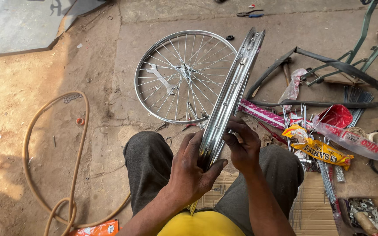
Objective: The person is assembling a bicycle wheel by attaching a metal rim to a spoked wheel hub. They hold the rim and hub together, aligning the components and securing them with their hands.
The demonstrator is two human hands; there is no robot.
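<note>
You have the bare chrome bicycle rim [230,94] standing on edge between your knees, its lower arc in your lap and its top leaning away over the ground. Your left hand [192,168] is wrapped around the lower part of the rim, fingers curled shut on its outer face with the thumb hooked across the edge. Your right hand [243,144] is closed on the opposite side just above, fingertips pinched at the inner channel where the spoke holes sit; whether it also holds a spoke or nipple I cannot tell.

To work this well, let the left hand carry the weight and stop the rim from rolling, so the right stays free for fine work at the holes. Keep the rim braced against your thigh, so it does not twist. Turn it in small steps, one hole at a time, keeping the section you work on close under your eyes.

Your supplies are within reach: loose spokes [324,175] lie by your right knee among the plastic packets [320,148], and a box of small fittings [364,209] sits beyond them. The finished spoked wheel [184,76] lies flat on the ground ahead with a spanner [160,78] across it, just beside the rim's top. Mind that the leaning rim does not tip onto it.
</note>
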